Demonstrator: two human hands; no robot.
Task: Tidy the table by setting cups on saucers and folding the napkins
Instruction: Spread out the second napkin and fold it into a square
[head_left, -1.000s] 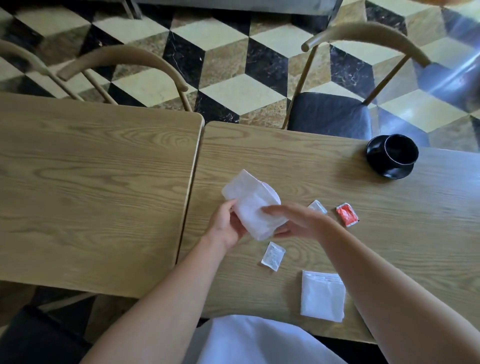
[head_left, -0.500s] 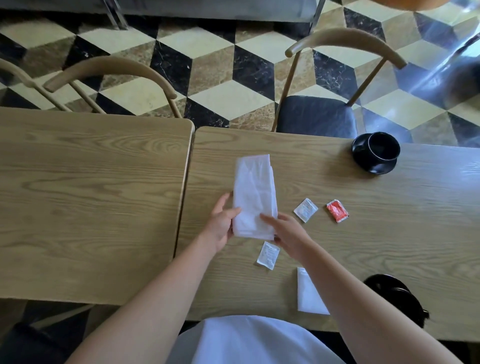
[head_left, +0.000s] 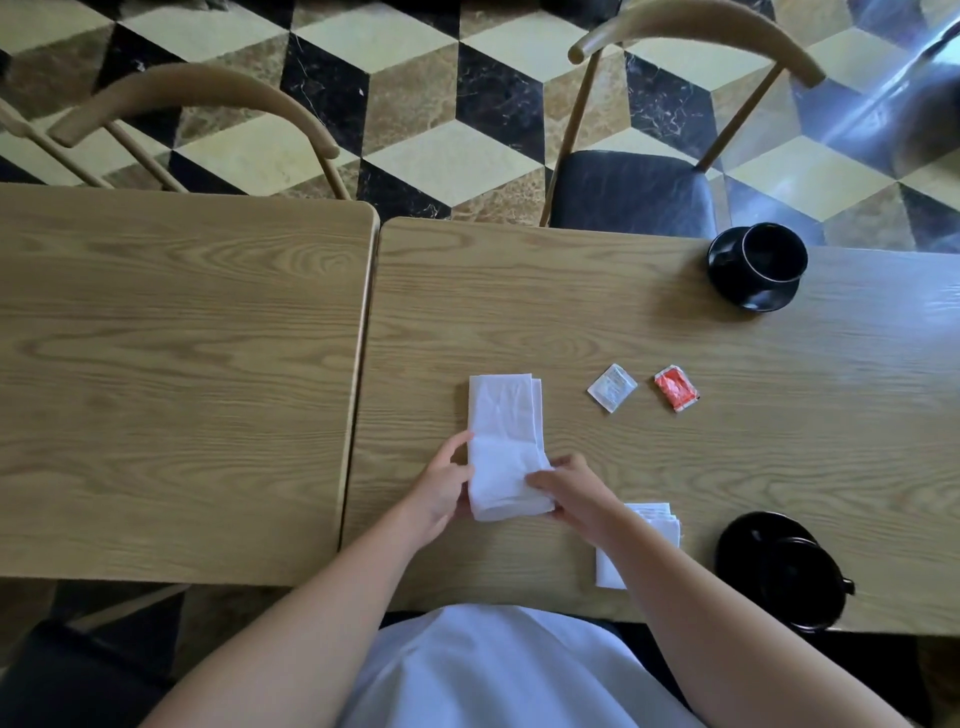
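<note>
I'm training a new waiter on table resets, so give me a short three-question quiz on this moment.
1. True or false: the far black cup stands on its saucer.
2. Which hands touch the long white napkin? A left only, B right only, C both.
3. Fill in: beside the white sachet lies a ____ sachet.

Key: 1 true. 2 C: left hand and right hand hold its near end. 3 red.
</note>
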